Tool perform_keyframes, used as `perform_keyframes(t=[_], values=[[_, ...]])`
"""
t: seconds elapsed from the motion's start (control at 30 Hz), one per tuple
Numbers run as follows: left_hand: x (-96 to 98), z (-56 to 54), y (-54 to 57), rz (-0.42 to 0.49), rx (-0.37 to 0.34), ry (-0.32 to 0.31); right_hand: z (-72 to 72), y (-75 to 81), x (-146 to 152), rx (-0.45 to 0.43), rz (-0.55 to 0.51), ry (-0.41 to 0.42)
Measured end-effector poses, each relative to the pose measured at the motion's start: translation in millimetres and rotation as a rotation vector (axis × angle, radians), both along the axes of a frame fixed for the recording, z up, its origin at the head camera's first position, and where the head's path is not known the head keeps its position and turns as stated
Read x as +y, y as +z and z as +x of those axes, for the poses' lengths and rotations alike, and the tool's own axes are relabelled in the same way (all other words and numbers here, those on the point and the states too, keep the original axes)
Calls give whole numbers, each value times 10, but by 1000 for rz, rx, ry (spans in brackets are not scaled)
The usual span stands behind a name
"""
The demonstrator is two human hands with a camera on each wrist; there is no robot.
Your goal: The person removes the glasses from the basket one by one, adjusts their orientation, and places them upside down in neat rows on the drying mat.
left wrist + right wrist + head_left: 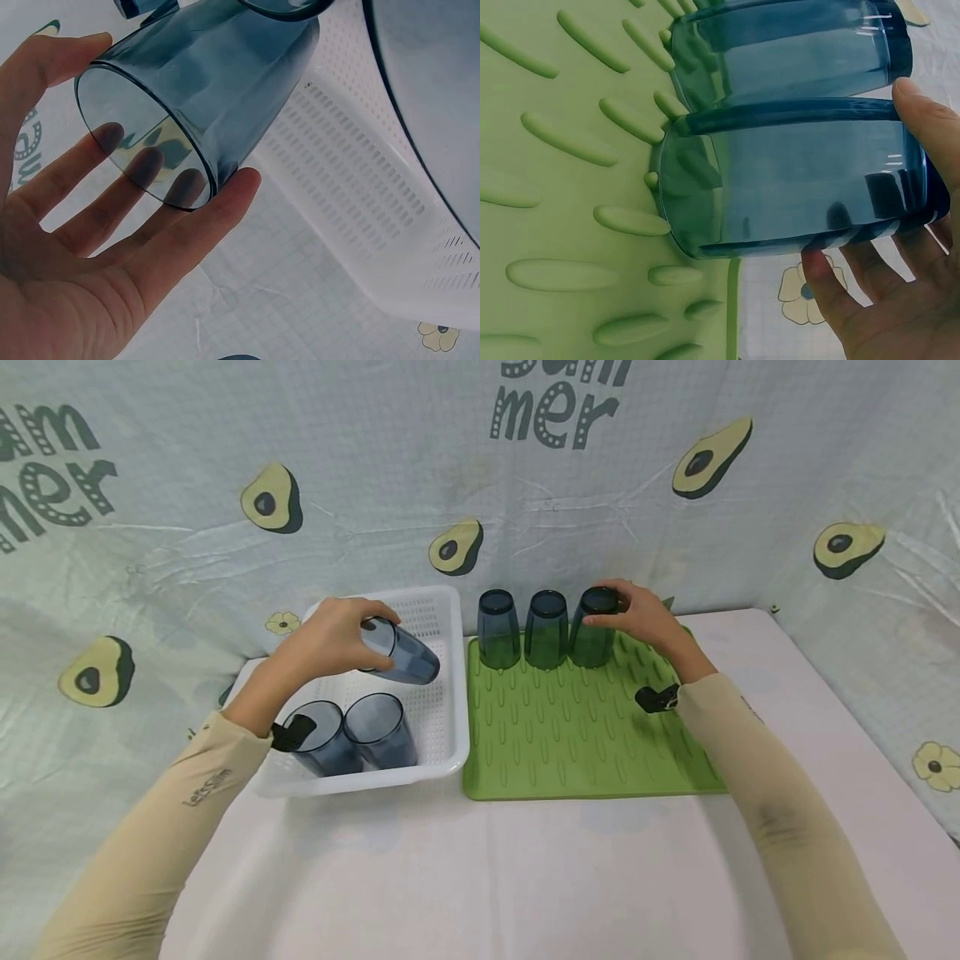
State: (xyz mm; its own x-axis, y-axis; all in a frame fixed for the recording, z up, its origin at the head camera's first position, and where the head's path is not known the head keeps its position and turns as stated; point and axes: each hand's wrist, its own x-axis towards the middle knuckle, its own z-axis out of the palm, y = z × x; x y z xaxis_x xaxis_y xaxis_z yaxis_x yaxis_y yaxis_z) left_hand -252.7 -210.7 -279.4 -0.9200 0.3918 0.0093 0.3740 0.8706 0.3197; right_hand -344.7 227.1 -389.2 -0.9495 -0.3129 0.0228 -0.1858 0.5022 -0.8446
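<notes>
Left hand: [341,635] grips the tilted glass [414,660] near its rim, thumb on one side and fingers on the other.
Tilted glass: over the basket [459,710], mouth toward the palm, base pointing away to the right.
Right hand: [641,612] holds the right glass [591,642] by its upturned base, thumb and fingers on opposite sides.
Right glass: mouth down at the back of the mat [547,752], rim against the green ridges.
Row: left glass [498,631], middle glass [546,633] and right glass, all mouth down, near one another.
Basket: white, perforated, just left of the mat; corner glass [324,747] and front glass [386,742] sit inside, mouths up, side by side.
Table: [450,877] pale, under basket and mat.
Backdrop: [375,435] pale, printed with avocados, flowers and lettering.
</notes>
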Motion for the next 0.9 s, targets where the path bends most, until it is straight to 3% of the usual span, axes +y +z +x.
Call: perform_keyframes(t=[0.27, 0.67, 0.9], values=[[-19, 62, -14, 28, 5, 20, 4, 2, 1, -21, 5, -11], [-78, 148, -64, 88, 47, 82, 2, 29, -11, 10, 102, 25], [-68, 201, -15, 144, 48, 121, 5, 102, -34, 110, 149, 29]])
